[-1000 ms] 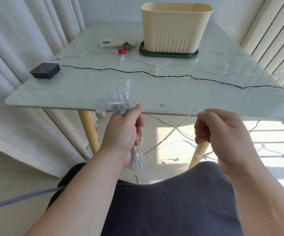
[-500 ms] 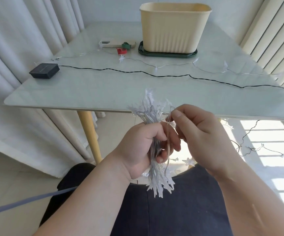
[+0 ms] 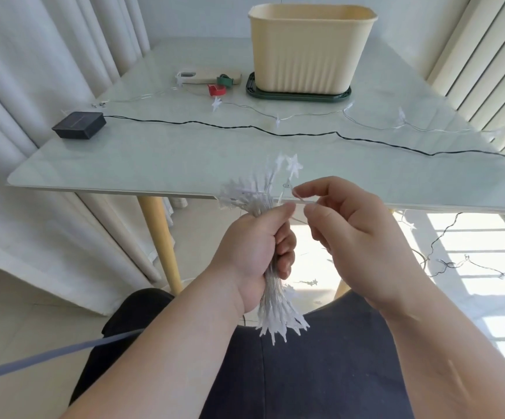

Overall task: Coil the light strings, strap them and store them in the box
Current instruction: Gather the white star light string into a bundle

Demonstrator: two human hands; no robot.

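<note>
**Coiled bundle in left fist, free strand pinched by right**

Left hand [image 3: 254, 252]: fingers and thumb curled tight round the middle of the coiled bundle [image 3: 278, 313] of clear star lights. The bundle stands roughly upright in the fist. One tuft of stars fans out above the thumb, the other hangs below the heel of the hand, over the lap.

Right hand [image 3: 357, 237]: thumb and forefinger closed in a pinch on a thin clear strand [image 3: 302, 201], just right of the bundle's upper tuft. The other fingers are loosely curled, with nothing visible in them. The strand runs from the pinch toward the top of the left fist. Both hands are in front of the near edge of the table [image 3: 154, 158].

On the table: cream box [image 3: 308, 52] at the far side, standing on a dark green lid [image 3: 299, 96]. Left of it is a green strap [image 3: 225, 81] at the end of a pale flat case [image 3: 202, 77], with a red strap [image 3: 216, 90] just in front. Black panel unit [image 3: 78, 125] at far left; its black wire [image 3: 275, 133] crosses to the right edge. A second clear string [image 3: 400, 117] with stars lies between wire and box
</note>
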